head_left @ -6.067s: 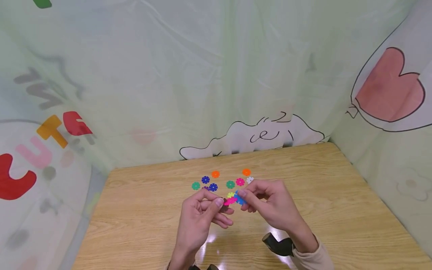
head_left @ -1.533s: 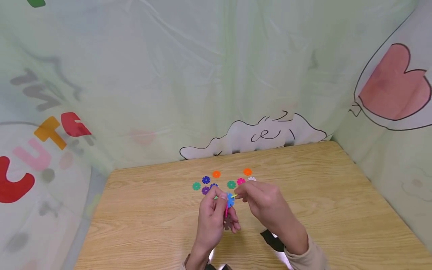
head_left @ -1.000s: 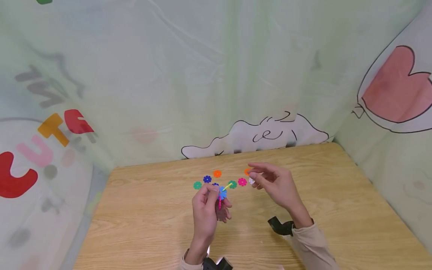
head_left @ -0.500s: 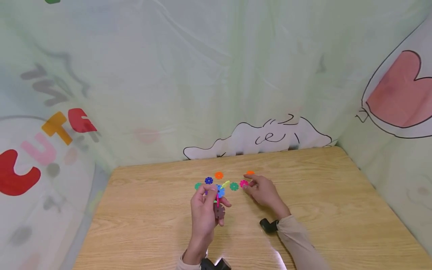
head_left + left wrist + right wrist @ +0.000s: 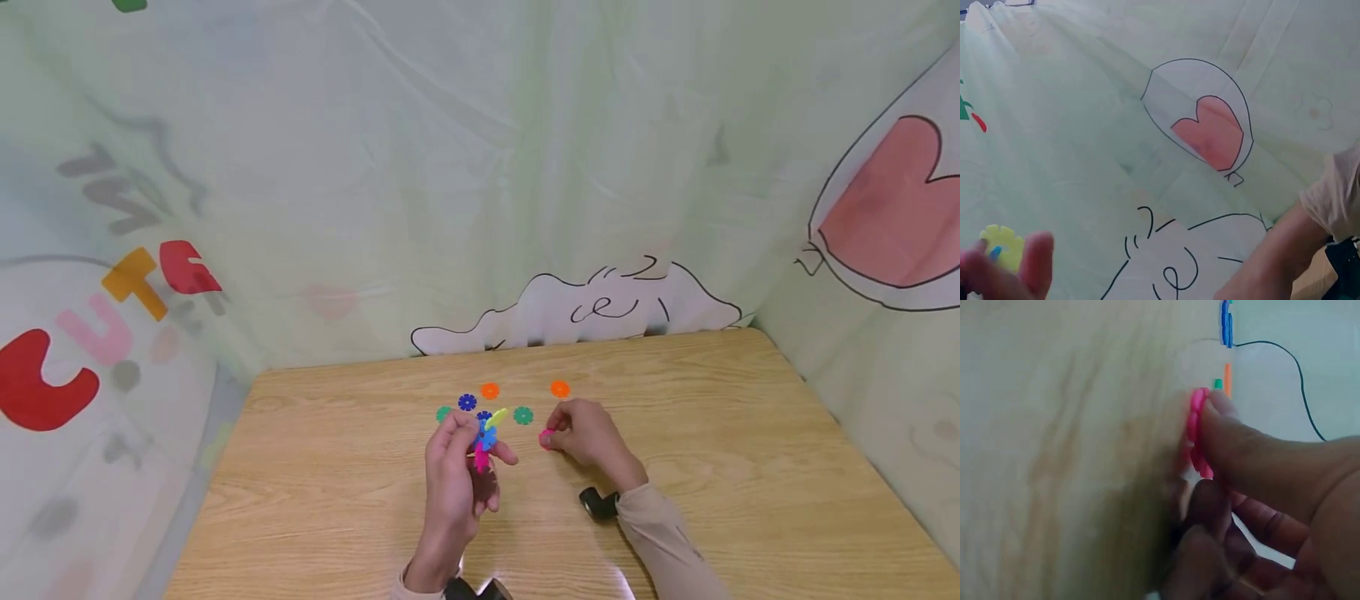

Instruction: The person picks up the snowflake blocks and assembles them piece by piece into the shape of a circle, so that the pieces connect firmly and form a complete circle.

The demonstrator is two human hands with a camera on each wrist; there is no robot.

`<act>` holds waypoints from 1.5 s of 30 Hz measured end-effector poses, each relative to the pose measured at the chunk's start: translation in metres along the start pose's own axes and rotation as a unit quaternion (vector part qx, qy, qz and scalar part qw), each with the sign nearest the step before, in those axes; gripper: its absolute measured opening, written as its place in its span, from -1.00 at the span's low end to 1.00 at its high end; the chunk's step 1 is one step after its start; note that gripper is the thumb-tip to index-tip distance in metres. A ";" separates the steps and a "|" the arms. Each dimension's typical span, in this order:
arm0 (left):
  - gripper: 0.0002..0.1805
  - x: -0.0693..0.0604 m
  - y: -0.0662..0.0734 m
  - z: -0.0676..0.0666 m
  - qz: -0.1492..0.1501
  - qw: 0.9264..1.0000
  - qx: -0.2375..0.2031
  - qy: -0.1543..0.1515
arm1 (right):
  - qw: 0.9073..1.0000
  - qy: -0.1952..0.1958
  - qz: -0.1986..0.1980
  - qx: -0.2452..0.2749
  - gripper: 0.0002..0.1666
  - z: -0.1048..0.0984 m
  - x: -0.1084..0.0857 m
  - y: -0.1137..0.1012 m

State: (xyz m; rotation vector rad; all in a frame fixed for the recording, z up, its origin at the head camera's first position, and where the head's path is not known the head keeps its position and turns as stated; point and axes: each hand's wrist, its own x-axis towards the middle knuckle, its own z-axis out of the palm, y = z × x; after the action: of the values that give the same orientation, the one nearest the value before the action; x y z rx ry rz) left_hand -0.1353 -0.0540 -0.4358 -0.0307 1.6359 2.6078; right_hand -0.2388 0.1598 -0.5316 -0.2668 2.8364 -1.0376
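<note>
In the head view my left hand (image 5: 448, 471) pinches a cluster of notched snowflake discs between thumb and index finger. A light-blue disc (image 5: 489, 437) sits at its middle, a yellow disc (image 5: 497, 418) slots into its upper right, and a pink disc (image 5: 481, 458) hangs below. The brown disc of the cluster hardly shows against the fingers. To the right, just over the tabletop, my right hand (image 5: 592, 437) pinches another pink disc (image 5: 1196, 431), seen edge-on in the right wrist view. The left wrist view catches the cluster's yellow disc (image 5: 1002, 244) behind blurred fingers.
Loose discs lie on the wooden table (image 5: 315, 483) beyond my hands: orange discs (image 5: 490, 391), green discs (image 5: 523, 415) and dark-blue discs (image 5: 467, 402). My left hand partly covers some. A printed curtain (image 5: 337, 208) encloses the table's back and sides.
Light-blue and yellow discs have joined the pink-and-brown cluster in my left hand. My right hand let go of the yellow disc, reached to the table, took a pink disc and drew it nearer.
</note>
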 end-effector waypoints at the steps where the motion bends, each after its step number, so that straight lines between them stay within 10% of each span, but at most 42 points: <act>1: -0.74 0.000 -0.001 0.000 0.002 1.000 0.003 0.003 | 1.000 -0.006 0.002 -0.001 -0.72 -0.001 -0.001 0.000; 10: -0.74 0.002 -0.005 0.003 0.009 0.999 0.017 0.035 | 0.993 0.027 -0.010 0.114 -0.78 -0.022 -0.008 -0.017; 21: -0.71 0.005 -0.009 0.000 0.028 0.995 0.074 -0.053 | 0.912 0.052 -0.028 0.405 -0.63 -0.059 -0.038 -0.066; 45: -0.72 0.003 -0.004 -0.001 -0.017 0.988 0.106 -0.111 | 0.921 0.145 -0.135 0.336 -0.85 -0.061 -0.061 -0.093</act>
State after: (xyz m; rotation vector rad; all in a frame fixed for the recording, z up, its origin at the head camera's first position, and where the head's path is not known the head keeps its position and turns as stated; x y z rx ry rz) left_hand -0.1378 -0.0528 -0.4403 0.2328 1.7996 2.3006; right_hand -0.1774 0.1402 -0.4221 -0.4681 2.4927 -2.1809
